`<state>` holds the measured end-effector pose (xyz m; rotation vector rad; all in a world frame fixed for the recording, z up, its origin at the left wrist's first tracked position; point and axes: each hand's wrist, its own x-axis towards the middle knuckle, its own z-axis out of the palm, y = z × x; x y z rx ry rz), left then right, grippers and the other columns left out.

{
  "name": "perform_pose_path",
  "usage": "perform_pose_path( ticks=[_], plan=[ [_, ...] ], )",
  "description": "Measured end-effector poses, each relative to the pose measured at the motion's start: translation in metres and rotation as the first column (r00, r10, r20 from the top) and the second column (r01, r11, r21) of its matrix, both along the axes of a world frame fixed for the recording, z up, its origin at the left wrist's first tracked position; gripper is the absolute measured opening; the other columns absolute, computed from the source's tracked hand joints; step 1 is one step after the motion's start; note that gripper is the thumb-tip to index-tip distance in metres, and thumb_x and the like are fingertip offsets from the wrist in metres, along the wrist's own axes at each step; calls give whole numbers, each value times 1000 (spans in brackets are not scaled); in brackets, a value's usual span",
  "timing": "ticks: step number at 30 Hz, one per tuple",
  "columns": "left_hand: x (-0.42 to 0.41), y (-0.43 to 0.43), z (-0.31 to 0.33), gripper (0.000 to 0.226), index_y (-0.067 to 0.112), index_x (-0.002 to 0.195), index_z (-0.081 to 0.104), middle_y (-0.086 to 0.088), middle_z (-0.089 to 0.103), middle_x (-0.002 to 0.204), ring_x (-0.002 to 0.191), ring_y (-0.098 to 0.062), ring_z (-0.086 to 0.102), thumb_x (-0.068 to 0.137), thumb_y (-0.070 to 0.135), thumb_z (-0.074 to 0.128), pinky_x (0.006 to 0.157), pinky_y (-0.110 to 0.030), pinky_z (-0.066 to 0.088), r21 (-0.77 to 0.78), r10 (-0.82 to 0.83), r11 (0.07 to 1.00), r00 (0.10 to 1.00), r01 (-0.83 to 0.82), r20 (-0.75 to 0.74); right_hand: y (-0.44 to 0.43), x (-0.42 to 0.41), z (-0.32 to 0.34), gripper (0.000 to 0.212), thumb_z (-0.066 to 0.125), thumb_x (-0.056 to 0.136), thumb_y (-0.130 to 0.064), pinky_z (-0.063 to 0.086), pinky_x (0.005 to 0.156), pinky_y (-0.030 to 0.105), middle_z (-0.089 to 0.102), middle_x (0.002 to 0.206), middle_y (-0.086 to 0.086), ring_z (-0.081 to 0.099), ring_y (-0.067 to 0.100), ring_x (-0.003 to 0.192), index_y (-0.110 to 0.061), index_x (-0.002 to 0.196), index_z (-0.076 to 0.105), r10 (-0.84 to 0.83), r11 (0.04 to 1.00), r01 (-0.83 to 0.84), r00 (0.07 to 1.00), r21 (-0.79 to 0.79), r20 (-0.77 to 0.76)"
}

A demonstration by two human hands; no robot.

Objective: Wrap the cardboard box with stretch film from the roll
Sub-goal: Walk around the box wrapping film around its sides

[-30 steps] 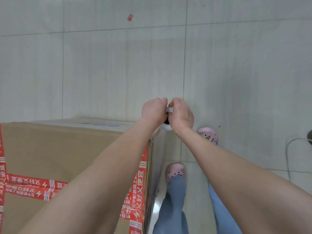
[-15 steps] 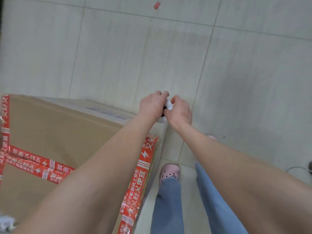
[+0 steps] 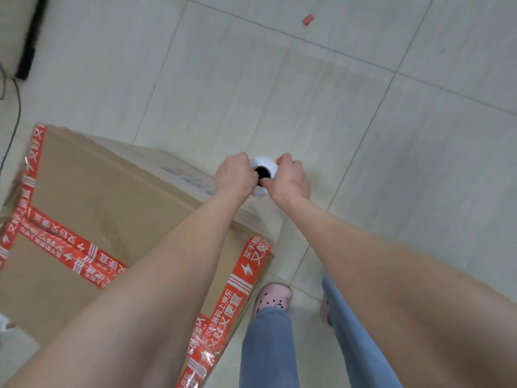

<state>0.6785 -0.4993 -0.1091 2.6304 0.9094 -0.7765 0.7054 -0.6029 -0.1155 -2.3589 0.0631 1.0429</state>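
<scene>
A large brown cardboard box (image 3: 92, 197) with red printed tape along its seams stands on the tiled floor at the left. Just past its far right corner I hold the white stretch film roll (image 3: 264, 163) upright, its dark core hole facing up. My left hand (image 3: 233, 176) grips the roll's left side and my right hand (image 3: 291, 177) grips its right side, both curled over the top rim. The box's far side face looks pale, as if film lies over it. The roll's lower part is hidden behind my hands.
My legs in blue jeans and pink clogs (image 3: 272, 298) stand right of the box. A small red scrap (image 3: 307, 19) lies on the floor far ahead. A dark cable (image 3: 15, 107) and a black object (image 3: 28, 51) sit at the far left.
The view has swung so the box shows more of its top. My hands with the roll have moved along the box's far right corner and spread apart, exposing the roll's core.
</scene>
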Motion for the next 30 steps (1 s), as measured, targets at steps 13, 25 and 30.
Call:
perform_pose_path(
  ticks=[13,25,30],
  plan=[
    [7,3,-5,39,17,125,52,-9,56,113,105,-28,56,86,12,50,73,-33,40,-123,-128,984,992,128,9,15,12,-2,35,53,85,-16,44,73,32,59,112,7,59,29,97,-25,119,54,61,998,-61,998,-17,-17],
    [22,55,-3,18,10,98,57,-10,62,95,81,-30,56,80,13,53,62,-31,37,-73,9,997,1000,-8,13,62,38,5,25,53,86,-15,36,64,31,59,108,2,56,24,85,-20,111,50,226,974,-224,972,-46,56],
    [20,80,-8,15,13,89,53,-10,62,95,86,-30,56,80,24,56,61,-30,35,-72,267,961,964,-267,-13,86,46,-1,40,62,85,-29,39,70,32,55,116,7,56,28,102,-14,119,46,185,980,-189,981,-63,-56]
  ],
)
